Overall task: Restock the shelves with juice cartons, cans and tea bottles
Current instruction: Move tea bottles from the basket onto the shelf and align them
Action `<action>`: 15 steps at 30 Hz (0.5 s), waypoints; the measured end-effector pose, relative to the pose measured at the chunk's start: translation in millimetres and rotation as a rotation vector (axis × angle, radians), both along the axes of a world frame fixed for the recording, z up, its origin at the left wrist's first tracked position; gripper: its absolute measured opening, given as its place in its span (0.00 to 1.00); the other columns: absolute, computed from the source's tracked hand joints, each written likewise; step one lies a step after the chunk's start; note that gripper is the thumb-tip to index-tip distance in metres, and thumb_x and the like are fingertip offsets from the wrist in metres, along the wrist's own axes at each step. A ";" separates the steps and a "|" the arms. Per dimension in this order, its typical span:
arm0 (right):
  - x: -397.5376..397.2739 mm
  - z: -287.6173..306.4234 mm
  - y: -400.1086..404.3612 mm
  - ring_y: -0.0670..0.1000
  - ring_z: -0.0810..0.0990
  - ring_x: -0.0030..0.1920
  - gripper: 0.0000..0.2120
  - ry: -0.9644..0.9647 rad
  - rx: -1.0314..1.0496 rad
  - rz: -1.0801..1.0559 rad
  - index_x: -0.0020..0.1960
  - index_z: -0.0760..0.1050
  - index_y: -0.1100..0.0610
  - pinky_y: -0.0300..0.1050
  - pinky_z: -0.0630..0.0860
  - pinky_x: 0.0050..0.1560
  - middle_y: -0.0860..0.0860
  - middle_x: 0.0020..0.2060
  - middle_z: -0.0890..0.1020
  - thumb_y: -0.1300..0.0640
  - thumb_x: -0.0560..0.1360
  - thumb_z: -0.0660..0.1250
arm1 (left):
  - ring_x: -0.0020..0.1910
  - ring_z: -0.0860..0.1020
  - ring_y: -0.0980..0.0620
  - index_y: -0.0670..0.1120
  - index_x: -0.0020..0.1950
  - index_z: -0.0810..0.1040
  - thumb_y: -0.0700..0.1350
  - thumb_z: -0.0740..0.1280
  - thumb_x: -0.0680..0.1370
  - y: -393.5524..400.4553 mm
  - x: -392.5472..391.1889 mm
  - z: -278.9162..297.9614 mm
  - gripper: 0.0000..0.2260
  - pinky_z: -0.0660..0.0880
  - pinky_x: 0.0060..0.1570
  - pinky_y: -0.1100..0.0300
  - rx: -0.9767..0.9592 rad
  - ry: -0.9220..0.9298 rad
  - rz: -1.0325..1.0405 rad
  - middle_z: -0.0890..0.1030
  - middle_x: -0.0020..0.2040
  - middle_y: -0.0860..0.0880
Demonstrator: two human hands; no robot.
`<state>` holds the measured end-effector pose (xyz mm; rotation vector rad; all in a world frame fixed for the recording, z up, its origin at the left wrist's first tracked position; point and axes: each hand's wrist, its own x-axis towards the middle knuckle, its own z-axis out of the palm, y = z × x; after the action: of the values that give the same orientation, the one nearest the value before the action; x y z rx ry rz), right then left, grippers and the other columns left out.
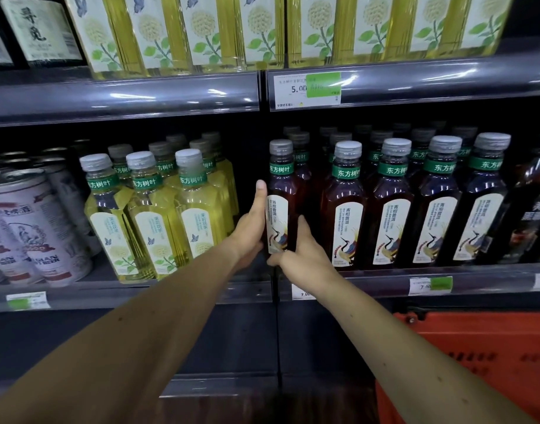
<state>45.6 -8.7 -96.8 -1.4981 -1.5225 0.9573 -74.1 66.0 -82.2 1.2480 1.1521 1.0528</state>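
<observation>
My two forearms reach up from the bottom of the view, and beside my right one, low down, sits the red crate (476,347) that I take to be my stock carrier. My left hand (250,231) lies flat along the left side of the dark tea bottle (281,203), fingers straight and pointing up, with one fingertip near the bottle's shoulder; it steadies the bottle rather than gripping it. My right hand (299,252) comes in low on the other side, thumb under the label's foot and a finger raised along the right flank, so I am cupping the base between both hands, I judge to slide it square and turn the label forward. The bottle stands upright at the front edge of the middle shelf (384,281), at the left end of the front row of dark tea bottles (415,203), just right of the divider in the shelf rail. It has a grey cap, a green neck band, reddish-brown tea and a white label with a crane drawn on it. To its left stand the pale yellow tea bottles (158,215), and further left the beer cans (33,234). Behind, more grey caps recede into the dark.
</observation>
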 end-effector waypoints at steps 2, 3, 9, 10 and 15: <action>2.0 0.6 -3.2 0.49 0.66 0.74 0.53 -0.008 0.012 0.006 0.82 0.38 0.44 0.39 0.63 0.61 0.47 0.80 0.60 0.59 0.71 0.71 | 0.59 0.81 0.54 0.56 0.65 0.79 0.83 0.53 0.68 -5.5 -2.0 1.8 0.41 0.72 0.66 0.51 0.044 0.030 0.005 0.83 0.63 0.50; 4.1 -0.5 -4.8 0.48 0.67 0.73 0.53 -0.011 0.007 0.011 0.81 0.38 0.42 0.37 0.64 0.60 0.46 0.79 0.60 0.60 0.70 0.70 | 0.62 0.79 0.55 0.56 0.70 0.76 0.84 0.53 0.67 -8.6 -1.7 -0.8 0.44 0.70 0.68 0.51 0.082 0.045 0.035 0.80 0.68 0.50; 11.9 -7.5 -12.2 0.44 0.69 0.66 0.54 0.058 -0.079 0.068 0.81 0.41 0.37 0.41 0.70 0.61 0.45 0.77 0.65 0.64 0.66 0.66 | 0.63 0.80 0.55 0.58 0.68 0.76 0.76 0.51 0.77 -20.1 5.0 -15.5 0.32 0.74 0.64 0.53 0.113 0.013 0.013 0.82 0.66 0.52; 11.2 -7.0 -13.6 0.45 0.71 0.65 0.54 0.056 -0.083 0.065 0.81 0.41 0.37 0.41 0.70 0.59 0.45 0.75 0.67 0.63 0.66 0.66 | 0.56 0.83 0.57 0.60 0.59 0.80 0.75 0.50 0.79 -19.2 5.2 -12.8 0.28 0.75 0.58 0.55 0.074 -0.018 0.038 0.85 0.57 0.54; 13.0 -0.1 -19.9 0.43 0.77 0.55 0.56 0.091 -0.096 0.030 0.81 0.44 0.39 0.41 0.74 0.53 0.41 0.58 0.77 0.54 0.58 0.66 | 0.48 0.85 0.57 0.58 0.54 0.79 0.71 0.46 0.82 -20.5 9.0 -1.7 0.27 0.78 0.48 0.58 -0.005 -0.099 -0.042 0.87 0.44 0.59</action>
<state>58.7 -28.7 -96.8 -1.4811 -1.4558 1.1153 -65.1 45.5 -83.9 1.1982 1.0482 1.0683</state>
